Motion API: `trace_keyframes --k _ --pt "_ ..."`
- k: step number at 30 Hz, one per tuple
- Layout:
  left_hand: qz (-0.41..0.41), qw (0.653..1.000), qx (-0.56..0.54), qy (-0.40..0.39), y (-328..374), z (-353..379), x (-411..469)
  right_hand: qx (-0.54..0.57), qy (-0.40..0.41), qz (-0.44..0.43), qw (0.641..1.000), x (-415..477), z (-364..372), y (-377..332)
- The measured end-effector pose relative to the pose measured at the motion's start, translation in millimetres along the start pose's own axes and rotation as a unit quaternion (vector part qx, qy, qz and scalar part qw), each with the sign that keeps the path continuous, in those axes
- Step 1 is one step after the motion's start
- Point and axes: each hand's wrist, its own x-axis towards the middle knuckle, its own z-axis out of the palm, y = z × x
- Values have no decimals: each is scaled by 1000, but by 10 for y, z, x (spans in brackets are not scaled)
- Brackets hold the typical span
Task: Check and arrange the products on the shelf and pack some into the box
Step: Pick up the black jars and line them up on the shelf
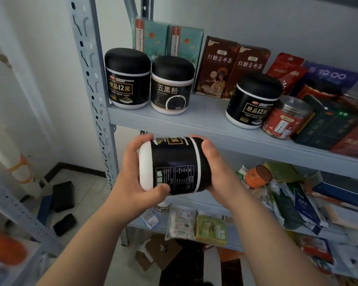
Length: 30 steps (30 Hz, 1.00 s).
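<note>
A black-labelled jar [174, 164] lies on its side in front of the shelf edge, its white base to the left and its black lid to the right. My left hand [134, 178] grips the base end, thumb under the label. My right hand [217, 168] grips the lid end. On the grey shelf [194, 118] above stand three more jars: a black one [127, 79] at the left, a beige-labelled one [172, 85] beside it, and a tilted black one [253, 102] to the right.
Behind the jars stand teal boxes [165, 40] and brown tea boxes [231, 67]; a red tin [285, 118] and dark boxes [328, 124] crowd the right. The lower shelf [215, 207] holds loose packets. A cardboard box [159, 252] sits on the floor, a steel upright [91, 79] at the left.
</note>
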Motion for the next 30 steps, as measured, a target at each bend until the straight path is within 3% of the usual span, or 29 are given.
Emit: trace_keyframes --k 2,4,6,7,9,13,17,21,25,30 --pt "9 1000 8 9 -12 9 -18 9 7 8 1000 -24 49 -9" --pt "-75 990 -117 31 -23 31 -7 -89 8 -48 995 -87 65 3" --pt "-181 943 -276 44 -58 39 7 -178 -7 -102 979 -166 35 -26" --pt "-196 931 -306 41 -80 22 -2 -212 -33 -123 969 -191 0 -42" --pt "-179 942 -280 48 -86 -12 -18 -225 -79 -127 963 -202 -63 -72" --pt "-110 980 -161 47 -21 -55 -33 -145 -96 11 985 -175 -106 -171" --pt "-108 976 -183 55 16 -63 -54 -155 -134 -34 978 -199 -240 -184" --pt "-97 985 -135 40 44 -24 -92 -122 -117 56 984 -218 -191 -227" --pt "-103 979 -169 45 45 1 -84 -139 -122 -32 982 -230 -278 -179" --pt "-101 975 -192 46 0 65 -99 -53 -128 66 988 -236 -241 -140"
